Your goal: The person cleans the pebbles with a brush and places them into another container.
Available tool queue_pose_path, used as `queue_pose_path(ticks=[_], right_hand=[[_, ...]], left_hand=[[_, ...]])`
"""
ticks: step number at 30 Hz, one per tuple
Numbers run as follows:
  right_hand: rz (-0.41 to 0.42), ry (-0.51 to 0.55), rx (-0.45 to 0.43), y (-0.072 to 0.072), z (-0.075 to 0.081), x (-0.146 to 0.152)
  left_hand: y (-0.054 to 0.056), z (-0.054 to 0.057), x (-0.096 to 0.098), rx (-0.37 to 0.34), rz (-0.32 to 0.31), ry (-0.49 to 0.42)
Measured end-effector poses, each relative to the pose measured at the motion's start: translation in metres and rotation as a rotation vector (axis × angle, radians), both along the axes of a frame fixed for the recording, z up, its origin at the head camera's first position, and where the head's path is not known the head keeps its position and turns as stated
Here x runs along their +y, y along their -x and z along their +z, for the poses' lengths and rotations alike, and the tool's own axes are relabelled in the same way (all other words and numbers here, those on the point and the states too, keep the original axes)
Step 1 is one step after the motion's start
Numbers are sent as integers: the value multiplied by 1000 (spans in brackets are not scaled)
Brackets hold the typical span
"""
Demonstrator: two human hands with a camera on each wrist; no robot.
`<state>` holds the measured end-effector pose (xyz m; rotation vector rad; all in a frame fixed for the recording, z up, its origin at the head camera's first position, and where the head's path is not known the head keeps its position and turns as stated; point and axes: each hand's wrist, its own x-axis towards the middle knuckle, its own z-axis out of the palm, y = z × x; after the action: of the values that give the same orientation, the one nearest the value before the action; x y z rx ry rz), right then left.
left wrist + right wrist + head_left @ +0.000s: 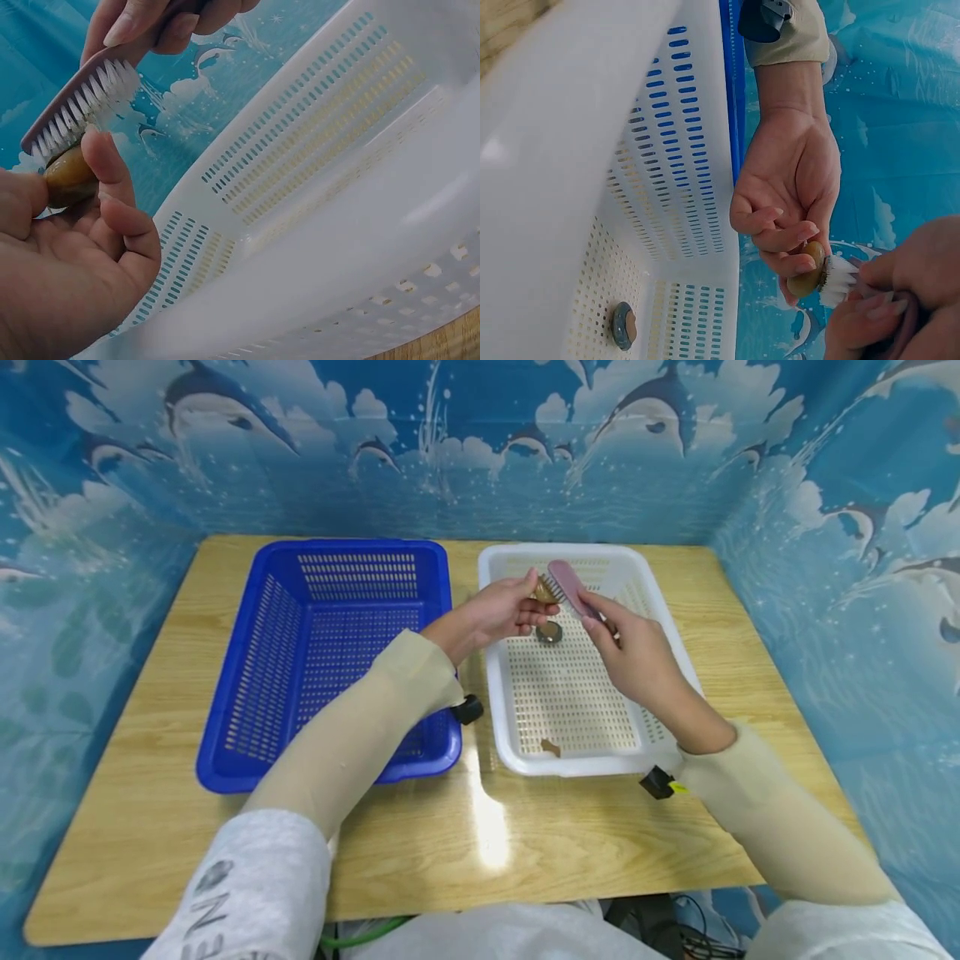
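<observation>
My left hand [498, 608] pinches a smooth yellow-brown oval stone [71, 178] between thumb and fingers, above the far part of the white basket [491, 693]. With my right hand [633, 647] I grip the handle of a dusty-pink brush [566, 581]. In the left wrist view its white bristles [90, 101] face down against the top of the stone. The right wrist view has the same bristles meeting the stone's side. On the white basket's floor, below the hands, lies a dark grey round stone [622, 326] with a brown patch.
To the left stands a blue slotted basket [217, 772] beside the white one. A small brown scrap [551, 747] lies near the white basket's front wall. Both baskets sit on a wooden table [420, 877], with a dolphin-print curtain [450, 460] around it.
</observation>
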<state>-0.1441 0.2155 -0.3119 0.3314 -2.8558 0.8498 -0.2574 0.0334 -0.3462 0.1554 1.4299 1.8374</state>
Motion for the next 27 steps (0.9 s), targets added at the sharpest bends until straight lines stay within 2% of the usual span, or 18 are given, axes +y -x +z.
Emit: queue_pose_path(ticks=[4,11,20,27], right_hand=[[-3,-9,6,1,1,-4],[-21,-65,41,6,4,-10],[-40,-55,6,6,8,-6],[-47,-44,22,5,6,-1]], left_hand=[[1,-1,0,-28,29,24],[1,-1,1,-4,34,54],[0,-1,2,37,2,65],[0,-1,4,46,-12,48]])
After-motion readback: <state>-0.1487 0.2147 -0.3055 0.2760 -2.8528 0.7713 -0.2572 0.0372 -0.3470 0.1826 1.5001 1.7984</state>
